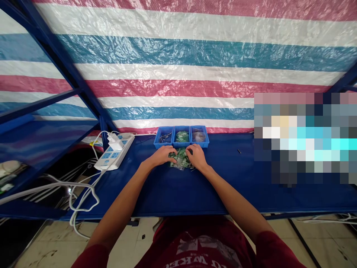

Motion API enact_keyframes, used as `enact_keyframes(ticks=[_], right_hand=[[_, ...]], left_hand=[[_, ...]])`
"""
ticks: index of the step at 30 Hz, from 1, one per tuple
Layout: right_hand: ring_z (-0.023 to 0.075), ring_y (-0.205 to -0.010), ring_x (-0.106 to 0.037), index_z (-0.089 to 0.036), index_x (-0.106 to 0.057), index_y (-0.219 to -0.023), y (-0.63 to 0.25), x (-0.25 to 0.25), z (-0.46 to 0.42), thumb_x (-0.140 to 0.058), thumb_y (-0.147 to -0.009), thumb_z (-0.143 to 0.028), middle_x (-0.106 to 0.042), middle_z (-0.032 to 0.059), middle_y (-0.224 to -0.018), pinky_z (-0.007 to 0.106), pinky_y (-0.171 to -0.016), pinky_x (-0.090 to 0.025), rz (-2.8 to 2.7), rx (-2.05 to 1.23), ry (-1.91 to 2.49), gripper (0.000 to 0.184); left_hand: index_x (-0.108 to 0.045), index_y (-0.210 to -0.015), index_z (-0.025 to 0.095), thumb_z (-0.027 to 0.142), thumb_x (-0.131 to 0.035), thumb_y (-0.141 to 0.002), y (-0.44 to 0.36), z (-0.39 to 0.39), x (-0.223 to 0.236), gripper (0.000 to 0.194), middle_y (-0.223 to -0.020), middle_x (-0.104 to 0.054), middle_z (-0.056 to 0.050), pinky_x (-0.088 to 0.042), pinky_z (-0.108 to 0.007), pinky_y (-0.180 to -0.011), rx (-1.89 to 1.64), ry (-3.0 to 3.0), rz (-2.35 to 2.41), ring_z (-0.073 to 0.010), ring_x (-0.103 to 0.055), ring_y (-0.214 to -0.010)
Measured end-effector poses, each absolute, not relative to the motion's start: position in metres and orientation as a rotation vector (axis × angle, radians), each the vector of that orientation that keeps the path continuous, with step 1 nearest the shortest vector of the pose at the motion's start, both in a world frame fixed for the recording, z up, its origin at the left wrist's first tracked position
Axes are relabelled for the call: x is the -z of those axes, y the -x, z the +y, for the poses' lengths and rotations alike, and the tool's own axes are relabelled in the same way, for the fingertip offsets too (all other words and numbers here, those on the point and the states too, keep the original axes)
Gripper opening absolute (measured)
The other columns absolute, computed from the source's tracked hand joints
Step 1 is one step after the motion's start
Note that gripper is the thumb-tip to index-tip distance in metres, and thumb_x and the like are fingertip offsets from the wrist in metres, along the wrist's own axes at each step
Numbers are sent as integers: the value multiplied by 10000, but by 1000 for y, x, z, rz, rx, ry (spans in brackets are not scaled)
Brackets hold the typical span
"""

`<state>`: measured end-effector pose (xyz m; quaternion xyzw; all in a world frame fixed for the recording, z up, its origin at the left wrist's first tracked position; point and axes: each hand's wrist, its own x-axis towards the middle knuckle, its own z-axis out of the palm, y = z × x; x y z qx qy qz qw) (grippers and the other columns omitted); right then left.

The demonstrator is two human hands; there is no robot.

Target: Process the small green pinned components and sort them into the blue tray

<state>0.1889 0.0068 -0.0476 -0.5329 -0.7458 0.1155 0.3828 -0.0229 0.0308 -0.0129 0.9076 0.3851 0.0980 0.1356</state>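
Note:
A clear plastic bag of small green parts (180, 160) lies on the blue tabletop (173, 195), just in front of several blue plastic bins. My left hand (161, 155) presses on the bag's left side, and my right hand (196, 156) grips its right side. Metal pins stick out at the bag's lower right. The left bin (163, 137) holds metal pins, the middle bin (182, 136) holds green parts, and the right bin (199, 136) holds a small bag of brownish parts.
A white power strip (113, 152) with a white plug lies left of the bins, and white cables (83, 193) hang over the table's left edge. A small dark part (239, 151) lies to the right. A striped tarp (178, 89) stands behind the table, and a blurred patch covers the right side.

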Motion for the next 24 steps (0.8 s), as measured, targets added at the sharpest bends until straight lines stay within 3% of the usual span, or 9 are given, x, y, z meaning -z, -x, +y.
enact_keyframes(ticks=[7,14,24], right_hand=[[227,-835,-551,-193,-650,-771,-189,47,7,-503,-882,-192,-622,70,-814,338,-771,-435,-1883,-286,1320,184],[197,-844,-587,-196,-664,-833,-186,34,-2,-489,-939,-346,-651,56,-831,316,-795,-432,-1941,-372,1103,254],[165,-710,-566,-204,-628,-811,-182,31,-7,-483,-935,-316,-610,27,-754,280,-708,-432,-1923,-433,950,221]], left_hand=[[-677,-822,183,442,-570,-877,15,24,16,286,-867,-633,-57,-444,-298,-787,-743,-2539,1069,-192,-593,-818],[-682,-813,191,428,-595,-855,-10,8,11,256,-805,-641,-41,-466,-305,-737,-1446,-2047,1232,-180,-586,-771],[-728,-837,188,446,-624,-821,-23,4,13,278,-772,-628,-43,-441,-285,-650,-1516,-1853,1127,-168,-565,-719]])
